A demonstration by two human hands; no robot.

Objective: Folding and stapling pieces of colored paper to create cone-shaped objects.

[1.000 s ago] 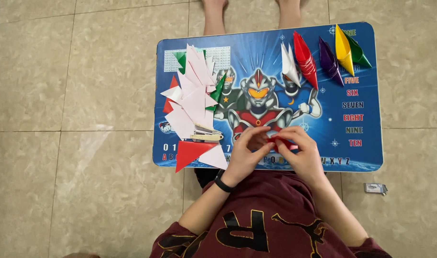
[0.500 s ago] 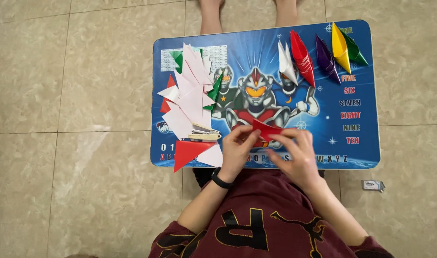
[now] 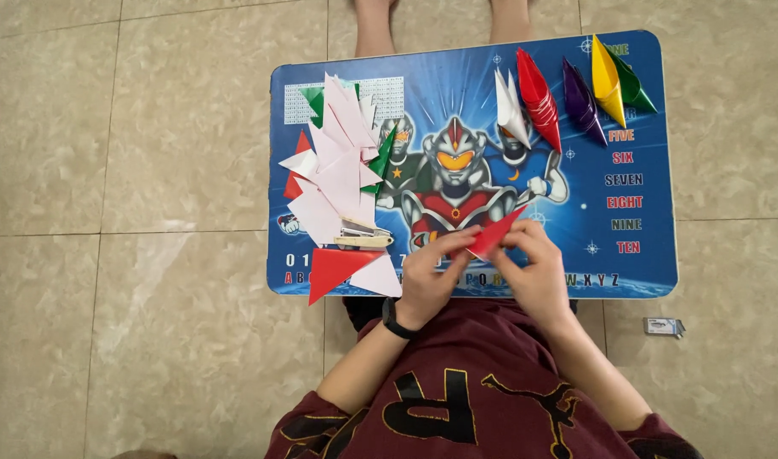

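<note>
Both my hands pinch a small red folded paper piece (image 3: 496,234) over the near edge of a blue printed lap table (image 3: 627,280). My left hand (image 3: 431,276), with a black watch at the wrist, holds the paper's left side. My right hand (image 3: 538,272) holds its right side. A pile of white, red and green folded paper triangles (image 3: 338,170) lies on the table's left part, with a small stapler (image 3: 363,238) at its near end. A red and a white triangle (image 3: 342,270) overhang the near edge.
Several finished folded paper boats, white (image 3: 508,106), red (image 3: 539,98), purple (image 3: 583,100), yellow (image 3: 607,81) and green (image 3: 636,85), stand in a row at the table's far right. Another person's bare feet (image 3: 376,17) show beyond the far edge. A small box (image 3: 664,326) lies on the tiled floor.
The red paper has been unfolded into a wider pointed shape and lifted a little between my fingers; my hands have stayed in about the same place.
</note>
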